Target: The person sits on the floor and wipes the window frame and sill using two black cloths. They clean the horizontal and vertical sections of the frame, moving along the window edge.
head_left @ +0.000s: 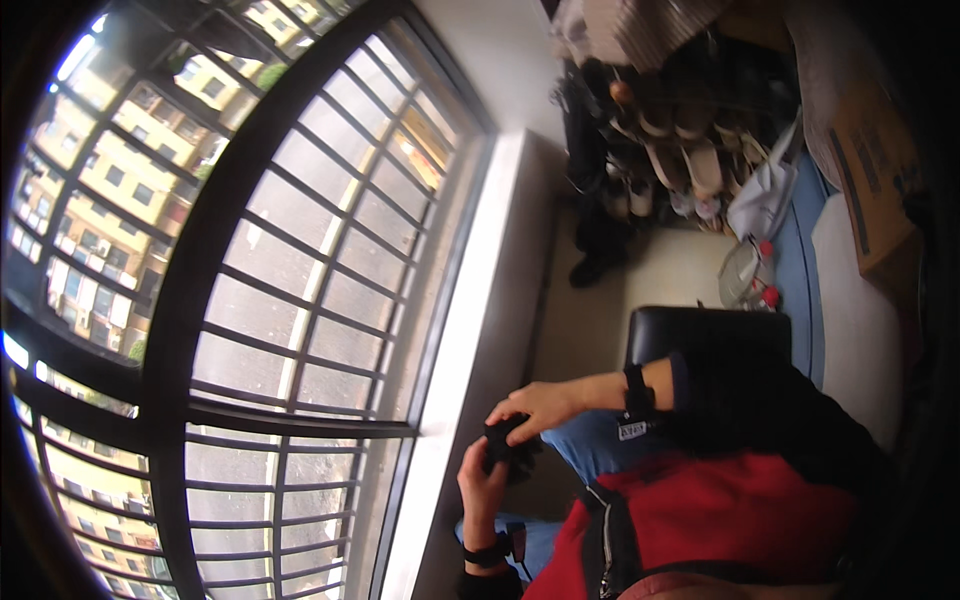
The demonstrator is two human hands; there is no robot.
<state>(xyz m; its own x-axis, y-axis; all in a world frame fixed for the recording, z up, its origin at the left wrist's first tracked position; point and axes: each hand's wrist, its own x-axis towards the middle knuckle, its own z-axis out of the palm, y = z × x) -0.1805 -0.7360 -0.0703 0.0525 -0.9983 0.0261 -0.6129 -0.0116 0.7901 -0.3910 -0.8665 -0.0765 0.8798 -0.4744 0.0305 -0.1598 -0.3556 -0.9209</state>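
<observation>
My right hand (540,409) reaches in from the right, its fingers bent over the top of a small black item (510,446). From below, my left hand (482,476) grips the same item, thumb and fingers around its lower left side. The item looks soft or bunched, but its kind cannot be told. Both wrists wear black straps, and a small tag with a printed code (632,430) hangs at the right one. The hands are close together above my knees in blue jeans (592,442).
A barred window (300,270) with a white sill (469,300) runs along the left. Beyond my right arm are a black stool or box (709,337), shoes on a rack (701,169), a white plastic bag (761,199), bottles with red caps (765,274) and a cardboard box (874,180).
</observation>
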